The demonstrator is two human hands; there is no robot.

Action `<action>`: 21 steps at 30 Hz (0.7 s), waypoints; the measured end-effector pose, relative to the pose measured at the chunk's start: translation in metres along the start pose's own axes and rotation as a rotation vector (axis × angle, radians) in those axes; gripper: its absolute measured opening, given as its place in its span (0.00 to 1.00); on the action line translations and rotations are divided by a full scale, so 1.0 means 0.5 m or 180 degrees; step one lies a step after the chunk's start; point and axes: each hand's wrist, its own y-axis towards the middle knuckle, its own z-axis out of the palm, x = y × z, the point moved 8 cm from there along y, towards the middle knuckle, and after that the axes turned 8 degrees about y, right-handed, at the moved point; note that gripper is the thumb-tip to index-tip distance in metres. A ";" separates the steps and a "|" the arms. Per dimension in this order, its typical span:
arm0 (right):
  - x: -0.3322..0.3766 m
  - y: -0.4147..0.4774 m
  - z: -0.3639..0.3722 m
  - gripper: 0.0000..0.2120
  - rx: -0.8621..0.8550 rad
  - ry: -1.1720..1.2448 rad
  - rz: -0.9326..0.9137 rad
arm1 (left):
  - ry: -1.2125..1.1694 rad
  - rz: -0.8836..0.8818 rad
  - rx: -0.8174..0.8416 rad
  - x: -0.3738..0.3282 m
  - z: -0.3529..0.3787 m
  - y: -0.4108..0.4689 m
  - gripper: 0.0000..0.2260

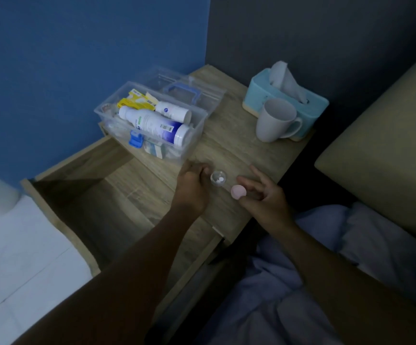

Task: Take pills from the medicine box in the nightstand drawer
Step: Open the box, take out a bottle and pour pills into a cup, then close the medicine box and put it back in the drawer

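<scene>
A clear plastic medicine box (197, 131) stands open on the wooden nightstand (246, 150), with white bottles (154, 125) and yellow packets inside. Its lid (202, 88) leans back behind it. Near the front edge sits a small clear pill cup (218, 178) holding two white pills. My left hand (192, 188) rests beside the cup, its fingertips touching the cup's left side. My right hand (264, 195) pinches a pink cap (238, 191) between thumb and fingers, just right of the cup.
The nightstand drawer (97, 195) is pulled out to the left and looks empty. A white mug (275, 120) and a light-blue tissue box (286, 95) stand at the back right. Bedding (326, 245) and a beige headboard (388, 158) lie to the right.
</scene>
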 end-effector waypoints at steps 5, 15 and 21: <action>0.028 0.006 -0.024 0.23 -0.0464 0.0155 -0.0009 | 0.1072 0.0603 0.0234 0.022 -0.013 -0.051 0.17; 0.231 0.083 -0.065 0.26 -0.0774 -0.1532 -0.1271 | 0.2098 0.1039 0.0996 0.039 0.018 -0.061 0.33; 0.248 0.217 -0.074 0.44 -0.0698 -0.2717 -0.0601 | 0.2590 0.1145 0.1175 0.061 0.041 -0.062 0.35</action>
